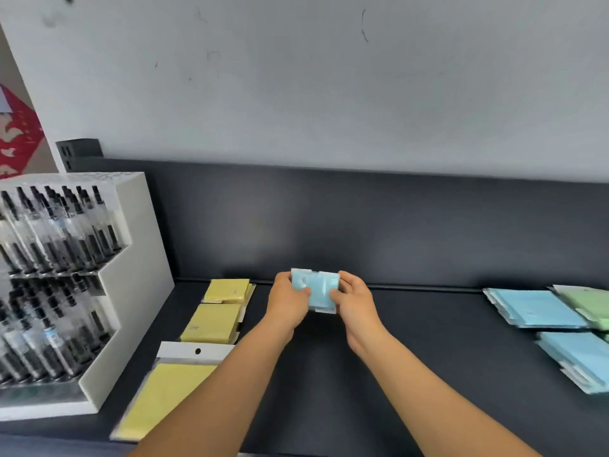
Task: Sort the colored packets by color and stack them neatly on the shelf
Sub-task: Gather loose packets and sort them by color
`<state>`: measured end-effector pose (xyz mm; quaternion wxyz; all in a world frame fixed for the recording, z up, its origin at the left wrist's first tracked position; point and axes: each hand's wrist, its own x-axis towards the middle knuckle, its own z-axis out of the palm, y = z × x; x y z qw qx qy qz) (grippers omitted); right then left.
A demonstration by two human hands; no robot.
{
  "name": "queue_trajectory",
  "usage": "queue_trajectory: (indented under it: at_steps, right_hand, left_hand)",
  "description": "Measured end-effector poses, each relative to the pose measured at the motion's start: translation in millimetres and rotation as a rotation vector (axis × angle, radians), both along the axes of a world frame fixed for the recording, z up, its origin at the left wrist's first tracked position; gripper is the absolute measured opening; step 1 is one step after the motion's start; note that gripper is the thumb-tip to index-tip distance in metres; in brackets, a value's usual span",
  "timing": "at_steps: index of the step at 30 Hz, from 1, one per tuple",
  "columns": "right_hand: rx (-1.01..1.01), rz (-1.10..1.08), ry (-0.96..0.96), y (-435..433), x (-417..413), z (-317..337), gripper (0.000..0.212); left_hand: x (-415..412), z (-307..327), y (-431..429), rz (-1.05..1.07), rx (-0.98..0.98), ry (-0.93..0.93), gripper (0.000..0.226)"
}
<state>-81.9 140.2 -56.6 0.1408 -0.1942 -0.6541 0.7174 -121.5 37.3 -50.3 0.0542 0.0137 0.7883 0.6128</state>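
The small light-blue plastic-wrapped packet (pixel 315 289) with white card edges is held between both hands just above the dark shelf (pixel 428 341), close to its back panel and a little right of the yellow piles. It may be more than one packet pressed together; the blur does not let me tell. The left hand (pixel 287 300) grips its left edge with the thumb laid on the face, and the right hand (pixel 355 300) grips the right edge the same way.

The step in hand looks like squaring up the blue item before setting it down. The next move, as I judge it, calls for choosing a spot of its own for small blue packets and lowering it flat, edges aligned.

The packet is glossy, with a faint dark line of print near its top left.

To its left lie two small yellow packet stacks (pixel 227 290) – one behind the other – and a large yellow packet (pixel 164 397) with a white hang tab nearer the front edge. Well apart on the right sit larger blue packets (pixel 537 308), loosely fanned, with a green packet (pixel 590 303) overlapping them. A white stepped display stand (pixel 131 258) of clear tubes stands at far left.
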Motion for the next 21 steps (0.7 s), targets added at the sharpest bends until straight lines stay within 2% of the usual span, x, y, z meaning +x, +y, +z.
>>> queue_trajectory:
  at_steps: [4,11,16,18,19,21]
  right_hand:
    - [0.057,0.004,-0.016,-10,-7,-3,0.044]
    - [0.128,0.039,-0.073,-17,-23,-2,0.051]
    - [0.153,0.061,-0.212,-20,-42,-11,0.049]
    - [0.239,0.044,-0.262,-20,-48,-20,0.029]
    - [0.296,0.042,-0.264,-20,-50,-25,0.026]
    - [0.389,0.044,-0.265,-21,-53,-30,0.040]
  left_hand:
    - [-15,0,-12,-0.046,-0.074,-0.032,0.039]
    - [-33,-4,-15,-0.055,-0.069,-0.067,0.035]
    - [-39,-8,-18,-0.069,-0.139,-0.135,0.032]
    - [-39,-15,-16,-0.054,-0.183,-0.133,0.031]
    - [-39,-18,-16,-0.049,-0.190,-0.132,0.032]
    - [-37,-20,-13,-0.048,-0.190,-0.135,0.035]
